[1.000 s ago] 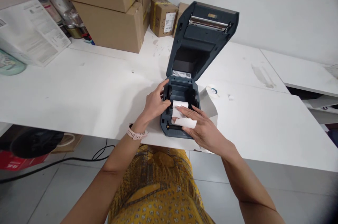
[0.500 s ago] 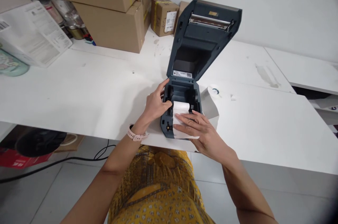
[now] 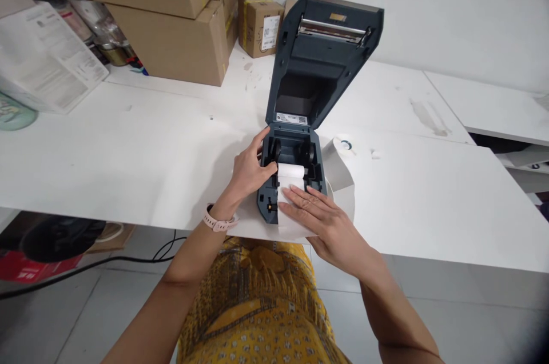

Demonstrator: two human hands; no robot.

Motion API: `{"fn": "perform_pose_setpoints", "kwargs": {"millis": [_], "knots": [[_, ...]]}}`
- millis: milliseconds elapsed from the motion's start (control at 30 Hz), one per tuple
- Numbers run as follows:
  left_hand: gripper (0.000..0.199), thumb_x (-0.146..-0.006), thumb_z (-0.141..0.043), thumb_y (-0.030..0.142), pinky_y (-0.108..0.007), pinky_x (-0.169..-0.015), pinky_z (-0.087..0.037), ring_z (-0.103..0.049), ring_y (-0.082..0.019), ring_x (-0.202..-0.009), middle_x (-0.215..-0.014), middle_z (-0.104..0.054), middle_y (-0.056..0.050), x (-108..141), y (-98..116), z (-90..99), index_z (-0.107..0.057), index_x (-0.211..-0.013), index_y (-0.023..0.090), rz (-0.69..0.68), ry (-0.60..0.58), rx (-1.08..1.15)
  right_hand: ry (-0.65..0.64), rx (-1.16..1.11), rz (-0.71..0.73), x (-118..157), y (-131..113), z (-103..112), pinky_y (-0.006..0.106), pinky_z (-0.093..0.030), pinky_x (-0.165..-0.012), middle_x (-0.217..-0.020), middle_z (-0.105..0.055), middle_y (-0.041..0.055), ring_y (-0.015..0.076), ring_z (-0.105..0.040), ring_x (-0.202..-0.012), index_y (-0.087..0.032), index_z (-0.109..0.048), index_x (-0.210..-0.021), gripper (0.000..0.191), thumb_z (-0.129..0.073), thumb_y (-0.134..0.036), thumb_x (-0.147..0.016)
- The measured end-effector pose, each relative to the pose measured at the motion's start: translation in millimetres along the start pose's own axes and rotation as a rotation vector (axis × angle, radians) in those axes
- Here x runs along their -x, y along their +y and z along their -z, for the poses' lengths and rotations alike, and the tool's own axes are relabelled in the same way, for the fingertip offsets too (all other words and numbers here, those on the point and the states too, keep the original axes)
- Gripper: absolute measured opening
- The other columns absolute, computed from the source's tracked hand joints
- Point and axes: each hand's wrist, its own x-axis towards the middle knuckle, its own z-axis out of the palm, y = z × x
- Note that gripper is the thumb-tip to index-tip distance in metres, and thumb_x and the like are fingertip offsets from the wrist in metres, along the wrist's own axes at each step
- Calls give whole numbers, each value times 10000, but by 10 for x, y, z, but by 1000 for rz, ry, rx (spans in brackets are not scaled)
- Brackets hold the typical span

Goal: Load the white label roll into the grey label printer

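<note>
A dark blue label printer (image 3: 293,131) stands on the white table with its lid (image 3: 328,47) tipped up. Inside lies a small roll of white label paper (image 3: 291,170), whose loose strip (image 3: 290,216) runs over the front toward the table edge. My left hand (image 3: 249,172), wearing a pink watch strap, grips the printer's left wall, thumb over the inner edge beside the roll and fingers along the outside. Lying over the strip, my right hand (image 3: 328,224) has its fingers stretched and nearly flat; its thumb is mostly hidden below.
Right of the printer, another white paper roll (image 3: 343,146) trails a wide loose sheet (image 3: 341,172). Cardboard boxes (image 3: 171,44) are stacked at the back left, with a small taped box (image 3: 259,27) behind the printer. A black cable (image 3: 107,261) hangs below the table.
My right hand has slid slightly down the strip, whose front end now lies lower over the printer's edge. My left hand keeps its place; the whole view has shifted a little.
</note>
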Motion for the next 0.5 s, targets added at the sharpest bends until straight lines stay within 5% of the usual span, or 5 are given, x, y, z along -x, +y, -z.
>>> {"fn": "perform_pose_setpoints", "kwargs": {"millis": [300, 500], "knots": [[791, -793, -669, 235, -434, -1172, -494, -589, -302, -1408, -1508, -640, -30, -12, -30, -18, -468, -1555, 298, -19, 18, -7, 42, -41, -2, 31, 3, -68, 572, -432, -1255, -1694, -395, 98, 249, -314, -1609, -246, -338, -1649, 823, -442, 5, -872], [792, -809, -675, 266, -447, -1166, -497, -598, -310, -1395, -1536, -615, -39, -8, -27, -11, -453, -1569, 289, -12, 9, -36, 42, -74, -12, 28, 8, -30, 547, -440, -1259, -1674, -442, 96, 232, -342, -1601, -227, -438, -1589, 691, -446, -16, -930]]}}
